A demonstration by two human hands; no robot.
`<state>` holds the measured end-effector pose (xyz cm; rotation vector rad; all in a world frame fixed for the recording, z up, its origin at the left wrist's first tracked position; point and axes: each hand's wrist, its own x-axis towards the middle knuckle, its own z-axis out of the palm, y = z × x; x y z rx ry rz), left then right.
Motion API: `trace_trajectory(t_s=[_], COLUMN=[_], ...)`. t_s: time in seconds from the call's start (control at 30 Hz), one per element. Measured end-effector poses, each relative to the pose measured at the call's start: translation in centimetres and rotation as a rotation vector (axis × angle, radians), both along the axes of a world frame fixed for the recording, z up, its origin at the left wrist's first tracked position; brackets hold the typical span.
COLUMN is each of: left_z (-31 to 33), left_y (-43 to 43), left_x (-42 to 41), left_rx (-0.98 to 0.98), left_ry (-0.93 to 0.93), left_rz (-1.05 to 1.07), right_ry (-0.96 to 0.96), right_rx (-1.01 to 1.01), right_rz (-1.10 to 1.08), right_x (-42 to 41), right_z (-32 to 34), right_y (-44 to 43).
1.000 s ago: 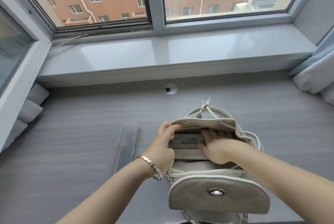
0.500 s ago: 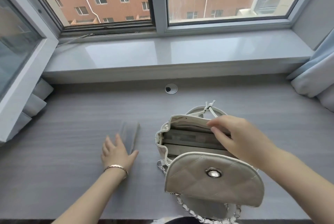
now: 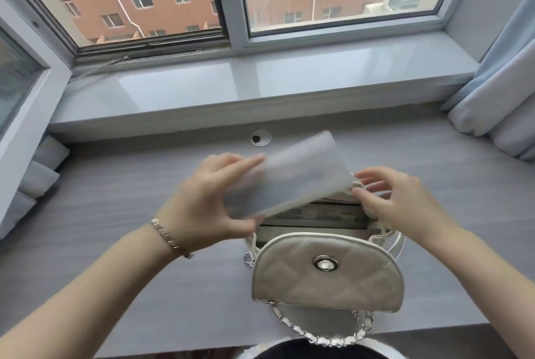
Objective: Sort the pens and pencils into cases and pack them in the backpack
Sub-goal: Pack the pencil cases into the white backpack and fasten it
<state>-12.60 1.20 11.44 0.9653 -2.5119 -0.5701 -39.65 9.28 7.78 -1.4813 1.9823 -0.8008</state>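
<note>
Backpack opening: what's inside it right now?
Inside the backpack, one flat case lies across the opening; the frosted case in the left hand covers its far part. Anything beneath is hidden.

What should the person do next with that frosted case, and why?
Probably lower the frosted case into the open backpack. The left hand holds it tilted just above the mouth, the right hand is at the backpack's far rim, apparently holding it open, and another case already lies inside.
</note>
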Motion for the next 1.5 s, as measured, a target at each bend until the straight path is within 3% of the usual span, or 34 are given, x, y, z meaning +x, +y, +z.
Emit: trace_trajectory(t_s=[0.1, 0.2, 0.43, 0.57, 0.67, 0.73, 0.77, 0.93, 1.07, 1.2, 1.3, 1.43, 1.5], left_z=[-0.6, -2.5, -6.1, -6.7, -6.8, -6.9, -6.7, -4.3, -4.5, -5.4, -5.5, -6.2, -6.0], left_y=[0.2, 0.5, 0.2, 1.2, 0.5, 0.5, 0.8, 2.2, 4.9, 6.4, 6.2, 5.3, 4.7], left_x=[-2.6, -4.7, -7.8, -7.8, -7.9, -7.6, -7.2, -4.0, -1.7, -1.9, -2.5, -1.7, -1.7], left_rx=[-0.134, -0.156, -0.277, -0.247, -0.263, -0.255, -0.217, 0.018, 0.013, -0.064, 0.023, 0.274, 0.329], left_ry=[-0.263, -0.352, -0.220, -0.143, -0.123, -0.110, -0.101, 0.097, -0.093, -0.279, -0.181, 0.135, 0.171], left_rz=[-0.231, -0.359, -0.257, -0.230, -0.225, -0.253, -0.258, 0.100, 0.252, 0.297, 0.313, 0.248, 0.287], right_ry=[-0.061, -0.078, -0.089, -0.097, 0.249, 0.320, 0.316, 0.355, 0.495, 0.456, 0.464, 0.447, 0.465], right_rx=[0.033, 0.057, -0.006, 0.028, -0.223, -0.378, -0.360, -0.078, -0.128, -0.140, -0.116, -0.099, -0.097], right_rz=[-0.022, -0.026, -0.082, -0.070, -0.048, 0.125, 0.222, 0.500, 0.551, 0.531, 0.494, 0.465, 0.472], right_x=[-0.5, -1.0, -0.5, -0.6, 0.8, 2.7, 3.5, 4.3, 5.3, 5.9, 5.8, 5.8, 5.9], right_z=[0.1, 0.0, -0.6, -0.9, -1.0, -0.9, -1.0, -1.9, -2.5, -2.4, -2.1, -2.2, -2.4], right_y=[-0.4, -0.6, -0.9, -1.1, -0.8, -0.2, 0.2, 0.7, -0.1, -0.5, -0.1, 0.5, 0.7])
